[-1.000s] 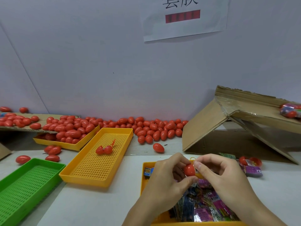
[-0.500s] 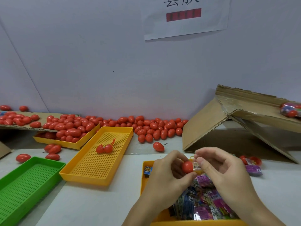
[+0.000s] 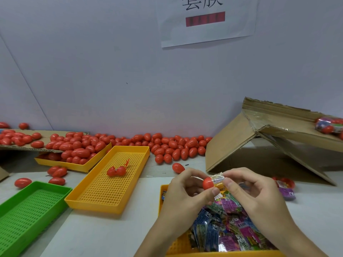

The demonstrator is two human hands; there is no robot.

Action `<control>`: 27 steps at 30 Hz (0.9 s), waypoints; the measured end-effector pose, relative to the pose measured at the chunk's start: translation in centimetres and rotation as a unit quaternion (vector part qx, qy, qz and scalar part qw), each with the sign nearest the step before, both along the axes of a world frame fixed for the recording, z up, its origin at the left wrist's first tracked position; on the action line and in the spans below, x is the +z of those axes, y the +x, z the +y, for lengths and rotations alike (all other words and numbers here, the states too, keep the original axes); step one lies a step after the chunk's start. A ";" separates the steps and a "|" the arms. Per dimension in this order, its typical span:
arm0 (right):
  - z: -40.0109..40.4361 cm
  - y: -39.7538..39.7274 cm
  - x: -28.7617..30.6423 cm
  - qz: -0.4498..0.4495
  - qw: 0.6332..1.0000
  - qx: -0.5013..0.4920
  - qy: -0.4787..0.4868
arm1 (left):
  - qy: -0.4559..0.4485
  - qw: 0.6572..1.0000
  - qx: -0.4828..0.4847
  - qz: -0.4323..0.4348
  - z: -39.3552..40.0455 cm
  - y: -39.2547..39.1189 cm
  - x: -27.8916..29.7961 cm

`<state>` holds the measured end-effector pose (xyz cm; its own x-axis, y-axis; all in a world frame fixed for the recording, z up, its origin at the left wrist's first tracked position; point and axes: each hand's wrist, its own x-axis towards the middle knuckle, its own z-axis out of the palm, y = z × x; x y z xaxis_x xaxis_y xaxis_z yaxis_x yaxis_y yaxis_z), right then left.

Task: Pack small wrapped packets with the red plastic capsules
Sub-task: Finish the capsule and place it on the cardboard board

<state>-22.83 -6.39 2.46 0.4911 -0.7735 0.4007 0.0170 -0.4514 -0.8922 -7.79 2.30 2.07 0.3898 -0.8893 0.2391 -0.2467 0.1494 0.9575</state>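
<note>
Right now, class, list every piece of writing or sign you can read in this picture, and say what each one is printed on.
"套膜": large black characters, tops cut off by the frame, on the white paper sheet taped to the wall.
Red bar under those characters: blurred, unreadable.
Wrapped packets in the near yellow tray: colourful print, too small to read.
Clear-wrapped packet pinched in the fingers: print too small to read.

Between the hands, the red capsule (image 3: 208, 183) has been shifted left and a clear-wrapped packet (image 3: 217, 179) has been exposed at its right end, where a second ago only the red shell was seen. The right hand (image 3: 254, 193) has been drawn slightly away to the right, its fingertips (image 3: 228, 182) now pinched on the packet. The capsule is gripped by the left hand (image 3: 185, 193), raised a little above the tray (image 3: 163, 193).
</note>
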 end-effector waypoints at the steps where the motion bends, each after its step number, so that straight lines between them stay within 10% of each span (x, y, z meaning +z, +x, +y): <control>1: -0.1 0.0 0.0 0.001 1.000 0.003 0.007 | 0.002 1.000 -0.001 -0.007 0.0 -0.1 0.0; 21: -0.6 0.1 -0.7 -0.017 0.983 0.021 0.180 | 0.013 0.994 -0.014 -0.107 0.0 -0.3 -0.5; 27: -0.2 0.0 -0.3 0.005 0.995 0.021 0.098 | -0.003 0.994 -0.006 -0.110 0.0 -0.4 -0.6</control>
<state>-22.83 -6.59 2.19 0.5269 -0.8153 0.2400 0.0235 -0.2682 -0.9631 -8.19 2.29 1.45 0.3169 -0.8920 0.3222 -0.4486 0.1584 0.8796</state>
